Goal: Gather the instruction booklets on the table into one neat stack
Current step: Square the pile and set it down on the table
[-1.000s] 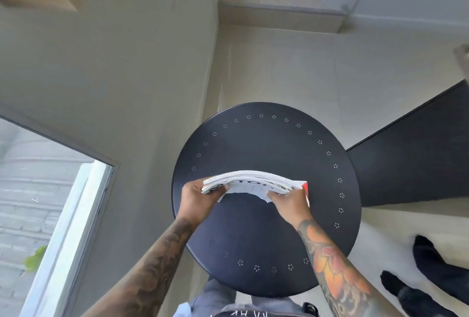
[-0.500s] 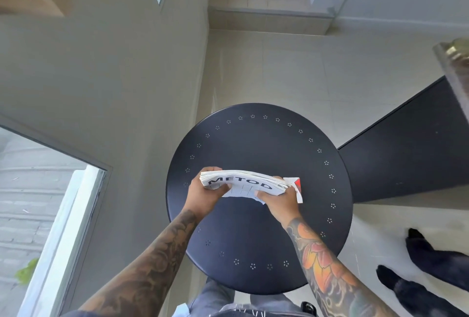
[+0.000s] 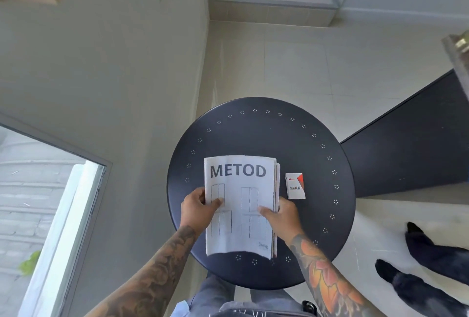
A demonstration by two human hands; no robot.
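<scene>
From your head camera, you look straight down on a round black table (image 3: 261, 136) with a ring of small punched flower patterns near its rim. The stack of booklets (image 3: 239, 205) lies flat on the near half of the tabletop, its long side running away from you. The top booklet is white, with "METOD" printed large across its far end and line drawings of cabinets below. The edges of the booklets underneath peek out along the right side, slightly fanned and not flush.

Your left hand (image 3: 196, 209) grips the stack's left edge, thumb pressed on the cover and fingers curled out of sight under or beside the paper. Your right hand (image 3: 281, 214) grips the right edge the same way, thumb on the cover, the other fingers wrapped around the fanned edges. Both hands are closed on the stack at about its middle. Both forearms are tattooed.

Just to the right of the stack, apart from it, a small white and orange booklet marked "VESS" (image 3: 295, 186) lies flat on the table.

Beyond the table you see pale floor tiles, a step (image 3: 272, 4) at the far end, and a window (image 3: 48, 189) low on your left. A dark animal (image 3: 431, 273) lies on the floor at your right; its kind is unclear.
</scene>
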